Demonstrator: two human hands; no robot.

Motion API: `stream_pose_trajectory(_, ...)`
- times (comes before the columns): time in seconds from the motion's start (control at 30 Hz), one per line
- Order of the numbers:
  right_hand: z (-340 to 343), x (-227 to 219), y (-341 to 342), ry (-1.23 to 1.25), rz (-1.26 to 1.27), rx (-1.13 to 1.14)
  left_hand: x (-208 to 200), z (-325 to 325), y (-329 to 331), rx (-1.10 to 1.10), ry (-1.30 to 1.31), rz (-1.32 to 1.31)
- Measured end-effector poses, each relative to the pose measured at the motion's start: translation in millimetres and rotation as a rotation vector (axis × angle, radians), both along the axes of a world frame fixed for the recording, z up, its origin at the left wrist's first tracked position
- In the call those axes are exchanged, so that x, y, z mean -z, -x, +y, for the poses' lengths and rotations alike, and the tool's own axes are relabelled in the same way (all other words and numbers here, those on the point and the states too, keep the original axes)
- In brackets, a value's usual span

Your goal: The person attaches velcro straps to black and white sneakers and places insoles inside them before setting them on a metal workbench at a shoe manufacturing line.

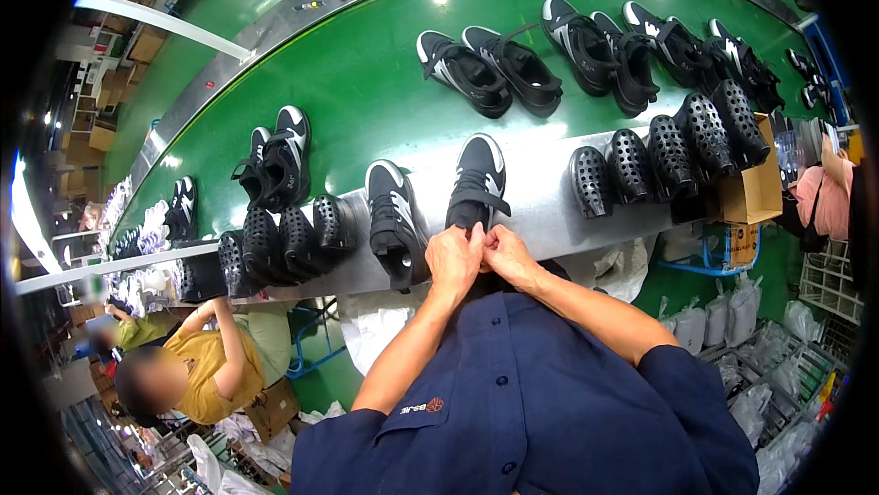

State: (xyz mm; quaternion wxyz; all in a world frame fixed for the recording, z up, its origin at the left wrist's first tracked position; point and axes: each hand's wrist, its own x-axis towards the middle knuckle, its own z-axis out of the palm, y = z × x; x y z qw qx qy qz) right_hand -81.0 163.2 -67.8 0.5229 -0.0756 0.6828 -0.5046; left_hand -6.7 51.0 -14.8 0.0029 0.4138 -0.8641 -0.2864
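A black sneaker (479,173) with a white toe edge and a loose strap lies on the metal edge strip of the bench, its heel toward me. My left hand (455,259) is closed at the heel opening of this sneaker, fingertips pinched on its rim. Right beside it, my right hand (509,255) is closed too, thumb and fingers pressed together near the heel. Whatever it pinches is hidden. The matching sneaker (394,211) sits just left of my hands, heel toward me, untouched.
Black perforated shoe forms (632,165) line the bench edge on the right, and similar forms (299,239) on the left. Several sneakers (513,69) rest on the green bench top (366,110). A person in yellow (215,362) works at left. A cardboard box (753,188) stands at right.
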Motion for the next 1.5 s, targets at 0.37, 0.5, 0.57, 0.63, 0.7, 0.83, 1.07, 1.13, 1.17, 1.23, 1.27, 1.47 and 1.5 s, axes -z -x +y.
stream_pose_trajectory(0.37, -35.7, -51.6, 48.9, 0.188, -0.271, 0.331, 7.0, -13.0, -16.1, -0.521, -0.647, 0.378)
stream_pose_trajectory(0.5, -40.2, -55.5, 40.8, 0.176, -0.294, 0.334, 16.7, -13.3, -26.1, -0.583, -0.667, 0.402)
stream_pose_trajectory(0.57, -35.5, -59.7, 37.2, 0.175, -0.311, 0.331, 19.2, -12.7, -28.3, -0.612, -0.674, 0.418)
stream_pose_trajectory(0.63, -30.6, -63.1, 30.9, 0.081, -0.282, 0.309, 15.9, -11.9, -26.6, -0.636, -0.682, 0.426)
stream_pose_trajectory(0.7, -25.0, -62.5, 25.8, 0.009, -0.256, 0.3, 6.0, -9.8, -21.6, -0.656, -0.693, 0.427)
stream_pose_trajectory(0.83, -22.2, -52.9, 20.6, -0.06, -0.227, 0.295, 0.3, -9.3, -19.3, -0.644, -0.656, 0.388)
stream_pose_trajectory(1.07, -21.6, -38.3, 26.2, -0.138, -0.264, 0.167, 0.0, -7.8, -18.4, -0.545, -0.537, 0.379)
stream_pose_trajectory(1.13, -12.5, -30.6, 29.9, -0.223, -0.242, 0.135, -3.9, -6.4, -17.8, -0.391, -0.405, 0.328)
stream_pose_trajectory(1.17, -6.1, -26.8, 32.4, -0.268, -0.227, 0.116, -5.4, -5.6, -19.5, -0.273, -0.33, 0.297)
stream_pose_trajectory(1.23, 13.1, -18.7, 32.6, -0.281, -0.001, 0.086, 4.8, 0.0, -27.5, -0.038, -0.084, 0.35)
stream_pose_trajectory(1.27, 21.4, -12.3, 31.4, -0.272, 0.157, 0.072, -1.2, -0.1, -29.5, 0.019, 0.011, 0.296)
stream_pose_trajectory(1.47, -0.4, -50.3, 20.3, -0.216, 0.513, -0.172, -10.2, -8.2, -19.5, 0.037, 0.327, 0.29)
stream_pose_trajectory(1.5, -6.3, -54.1, 18.1, -0.207, 0.553, -0.185, -11.0, -11.8, -19.7, 0.013, 0.33, 0.299)
